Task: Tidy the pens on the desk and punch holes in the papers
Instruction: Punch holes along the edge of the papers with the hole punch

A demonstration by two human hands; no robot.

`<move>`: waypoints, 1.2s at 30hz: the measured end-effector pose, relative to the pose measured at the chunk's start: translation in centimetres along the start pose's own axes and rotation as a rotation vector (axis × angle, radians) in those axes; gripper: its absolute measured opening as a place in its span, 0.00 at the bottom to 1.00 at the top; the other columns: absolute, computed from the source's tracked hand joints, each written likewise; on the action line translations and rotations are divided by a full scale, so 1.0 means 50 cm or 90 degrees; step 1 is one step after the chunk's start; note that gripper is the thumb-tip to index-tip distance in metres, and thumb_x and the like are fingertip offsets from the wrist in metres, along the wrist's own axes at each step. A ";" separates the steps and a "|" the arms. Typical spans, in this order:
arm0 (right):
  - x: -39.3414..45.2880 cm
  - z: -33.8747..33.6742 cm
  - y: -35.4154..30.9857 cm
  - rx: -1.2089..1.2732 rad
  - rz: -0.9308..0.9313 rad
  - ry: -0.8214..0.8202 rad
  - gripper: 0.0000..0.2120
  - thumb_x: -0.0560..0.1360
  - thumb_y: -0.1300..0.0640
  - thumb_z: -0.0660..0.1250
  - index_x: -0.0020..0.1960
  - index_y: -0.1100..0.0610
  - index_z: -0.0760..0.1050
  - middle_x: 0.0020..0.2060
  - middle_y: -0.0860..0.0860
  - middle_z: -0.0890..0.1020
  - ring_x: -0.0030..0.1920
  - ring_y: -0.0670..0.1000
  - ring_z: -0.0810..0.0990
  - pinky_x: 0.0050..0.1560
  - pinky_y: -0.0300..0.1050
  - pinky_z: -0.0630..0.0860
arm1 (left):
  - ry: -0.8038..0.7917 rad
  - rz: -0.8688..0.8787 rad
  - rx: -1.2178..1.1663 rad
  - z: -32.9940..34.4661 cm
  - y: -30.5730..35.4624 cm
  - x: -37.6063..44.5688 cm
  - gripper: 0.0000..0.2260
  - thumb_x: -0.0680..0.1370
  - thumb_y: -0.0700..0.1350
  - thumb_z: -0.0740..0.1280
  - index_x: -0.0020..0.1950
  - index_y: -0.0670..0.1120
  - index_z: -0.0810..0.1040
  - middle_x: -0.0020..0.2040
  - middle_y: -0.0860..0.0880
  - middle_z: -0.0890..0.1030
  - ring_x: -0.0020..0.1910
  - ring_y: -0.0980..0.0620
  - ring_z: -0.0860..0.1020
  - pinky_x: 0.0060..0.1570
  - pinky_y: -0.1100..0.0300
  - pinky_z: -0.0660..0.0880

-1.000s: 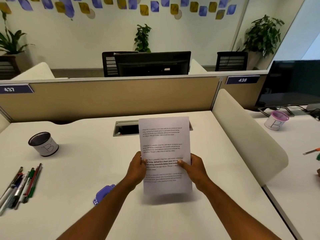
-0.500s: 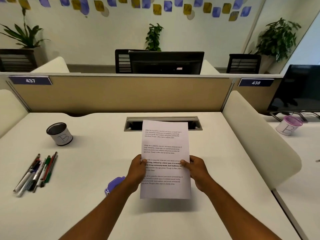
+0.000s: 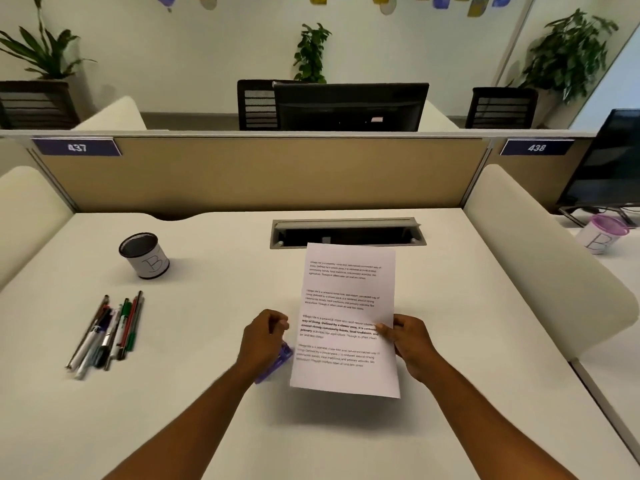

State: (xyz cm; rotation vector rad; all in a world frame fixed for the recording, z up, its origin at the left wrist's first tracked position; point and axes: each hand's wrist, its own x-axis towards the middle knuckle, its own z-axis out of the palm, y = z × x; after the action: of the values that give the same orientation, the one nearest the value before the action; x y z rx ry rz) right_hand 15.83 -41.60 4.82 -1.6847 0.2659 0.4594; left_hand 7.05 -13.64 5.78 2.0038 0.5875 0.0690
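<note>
Printed paper (image 3: 346, 320): one sheet visible, possibly a thin stack, count not clear; held above the white desk (image 3: 207, 427) at centre, four text blocks on the face, far edge toward 12 o'clock near the cable slot (image 3: 348, 233).

Hole punch (image 3: 277, 363): one, purple, lying on the desk just at 9 o'clock of the paper's lower half, mostly hidden under the left hand.

Pens (image 3: 107, 332): one loose bundle, roughly eight, exact count unclear; lying side by side at 9 o'clock of the paper, well apart from it, tips toward 12 o'clock.

Pen cup (image 3: 144, 255): one, black rim, white label marked "B", upright at 12 o'clock of the pens, near them. Second cup (image 3: 601, 237): one, purple rim, same mark, on the neighbouring desk at 2 o'clock.

Right hand (image 3: 410, 342): pinching the paper's right edge, thumb on the printed face, remaining fingers behind; forearm entering from 5 o'clock.

Left hand (image 3: 265, 339): clear of the paper, fingers curled into a loose fist over the hole punch; contact with it cannot be told; forearm entering from 7 o'clock.
</note>
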 end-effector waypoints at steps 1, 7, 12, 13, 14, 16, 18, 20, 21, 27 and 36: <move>-0.003 0.001 0.009 -0.005 0.009 0.007 0.04 0.75 0.61 0.75 0.49 0.58 0.83 0.45 0.53 0.88 0.52 0.63 0.85 0.60 0.69 0.77 | 0.020 0.016 0.049 -0.016 -0.018 0.005 0.03 0.80 0.41 0.65 0.50 0.47 0.78 0.47 0.50 0.83 0.45 0.52 0.81 0.40 0.69 0.72; -0.040 0.023 0.055 0.002 0.056 0.035 0.04 0.75 0.65 0.73 0.49 0.60 0.83 0.44 0.54 0.89 0.51 0.63 0.86 0.58 0.67 0.79 | -0.072 -0.024 0.199 -0.072 -0.109 0.026 0.07 0.78 0.44 0.69 0.55 0.47 0.80 0.52 0.51 0.81 0.51 0.50 0.80 0.52 0.60 0.74; -0.063 0.051 0.090 0.018 0.070 0.056 0.04 0.75 0.66 0.73 0.50 0.61 0.83 0.46 0.56 0.88 0.48 0.61 0.87 0.56 0.63 0.81 | -0.128 0.003 0.238 -0.076 -0.123 0.035 0.08 0.76 0.49 0.70 0.53 0.48 0.81 0.50 0.51 0.81 0.49 0.51 0.79 0.50 0.59 0.75; -0.066 0.056 0.096 0.022 0.073 0.060 0.04 0.75 0.66 0.73 0.50 0.61 0.83 0.46 0.56 0.88 0.48 0.60 0.87 0.56 0.62 0.82 | -0.129 0.004 0.241 -0.076 -0.122 0.037 0.06 0.76 0.49 0.70 0.50 0.48 0.81 0.47 0.52 0.81 0.47 0.51 0.79 0.48 0.59 0.75; -0.070 0.059 0.101 0.027 0.076 0.064 0.04 0.75 0.66 0.73 0.50 0.61 0.83 0.46 0.56 0.88 0.47 0.60 0.87 0.54 0.60 0.83 | -0.130 -0.002 0.240 -0.076 -0.120 0.040 0.05 0.76 0.49 0.70 0.47 0.48 0.80 0.45 0.52 0.81 0.44 0.52 0.79 0.45 0.59 0.75; -0.078 0.066 0.107 0.035 0.080 0.070 0.04 0.75 0.66 0.72 0.50 0.61 0.83 0.46 0.56 0.88 0.47 0.59 0.87 0.52 0.57 0.84 | -0.133 -0.022 0.233 -0.077 -0.116 0.044 0.06 0.75 0.48 0.71 0.43 0.48 0.78 0.41 0.52 0.80 0.40 0.52 0.78 0.38 0.62 0.72; -0.082 0.069 0.107 0.037 0.077 0.072 0.04 0.75 0.66 0.72 0.50 0.61 0.83 0.46 0.57 0.88 0.46 0.59 0.87 0.52 0.57 0.84 | -0.131 -0.057 0.206 -0.080 -0.111 0.050 0.07 0.75 0.48 0.72 0.40 0.46 0.79 0.37 0.51 0.80 0.36 0.53 0.77 0.34 0.63 0.70; -0.080 0.068 0.106 0.037 0.075 0.072 0.04 0.75 0.66 0.73 0.50 0.62 0.83 0.46 0.57 0.88 0.46 0.59 0.87 0.52 0.57 0.83 | -0.117 -0.101 0.167 -0.085 -0.113 0.055 0.10 0.74 0.47 0.72 0.35 0.44 0.78 0.32 0.49 0.79 0.32 0.52 0.75 0.33 0.61 0.70; -0.078 0.067 0.105 0.036 0.076 0.069 0.05 0.75 0.66 0.73 0.50 0.62 0.83 0.46 0.57 0.88 0.47 0.60 0.87 0.53 0.57 0.83 | -0.105 -0.120 0.147 -0.088 -0.115 0.057 0.12 0.73 0.46 0.71 0.32 0.44 0.76 0.30 0.49 0.77 0.31 0.51 0.74 0.32 0.60 0.70; -0.064 0.074 0.099 0.027 0.093 0.027 0.08 0.76 0.65 0.72 0.54 0.62 0.82 0.49 0.57 0.88 0.50 0.60 0.87 0.57 0.59 0.82 | -0.066 -0.215 0.014 -0.096 -0.139 0.048 0.10 0.73 0.45 0.74 0.34 0.43 0.78 0.39 0.38 0.85 0.41 0.39 0.85 0.45 0.47 0.82; -0.045 0.098 0.097 0.003 0.119 -0.014 0.08 0.76 0.67 0.72 0.54 0.64 0.82 0.49 0.59 0.88 0.48 0.60 0.87 0.52 0.56 0.83 | -0.059 -0.175 -0.019 -0.113 -0.128 0.056 0.11 0.70 0.48 0.78 0.39 0.41 0.81 0.37 0.45 0.84 0.39 0.44 0.83 0.44 0.46 0.83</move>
State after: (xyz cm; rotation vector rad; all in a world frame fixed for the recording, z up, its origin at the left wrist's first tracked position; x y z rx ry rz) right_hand 11.01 -37.79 0.94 -1.6570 0.4098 0.6150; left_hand 5.45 -5.37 2.58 1.8690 0.7908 -0.1789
